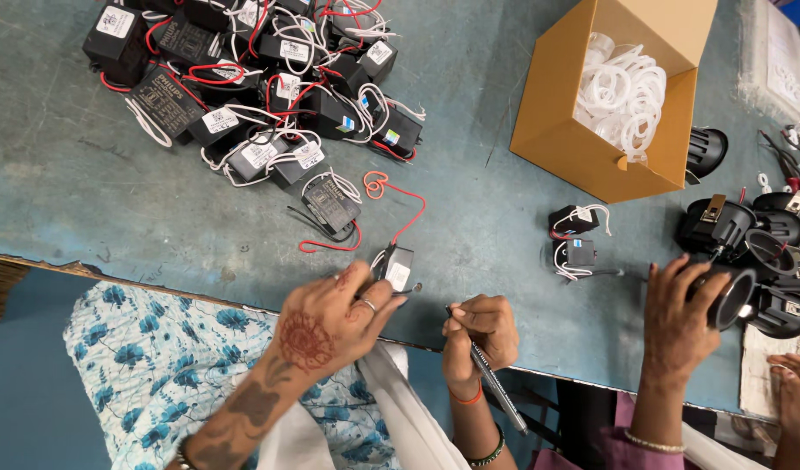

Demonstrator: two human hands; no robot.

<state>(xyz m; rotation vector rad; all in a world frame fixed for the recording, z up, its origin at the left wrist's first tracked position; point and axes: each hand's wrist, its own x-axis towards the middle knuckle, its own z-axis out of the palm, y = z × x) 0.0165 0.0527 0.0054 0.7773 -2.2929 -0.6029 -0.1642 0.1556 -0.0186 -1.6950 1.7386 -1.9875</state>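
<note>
Fingers (376,306) of the left hand (326,326) are pinched around the near end of a small black driver box (398,266) with a white label, holding it at the near edge of the blue-green worktable (87,174). That box lies just ahead of the left fingertips, its long axis pointing away from the person, and a red lead (400,204) curls off its far end toward the pile of black driver boxes (261,78) with red and white wires.

Just to the right, the right hand (480,335) is closed around a dark pen (496,383), whose shaft slants down and right toward the person while its tip points up toward the held box. The pen tip is close to the box but not touching it; the left hand is the one on it.

Farther right, another person's hand (678,318) grips a black round lamp housing (735,296) among more housings. An open cardboard box (609,96) holds white plastic rings (622,91).
</note>
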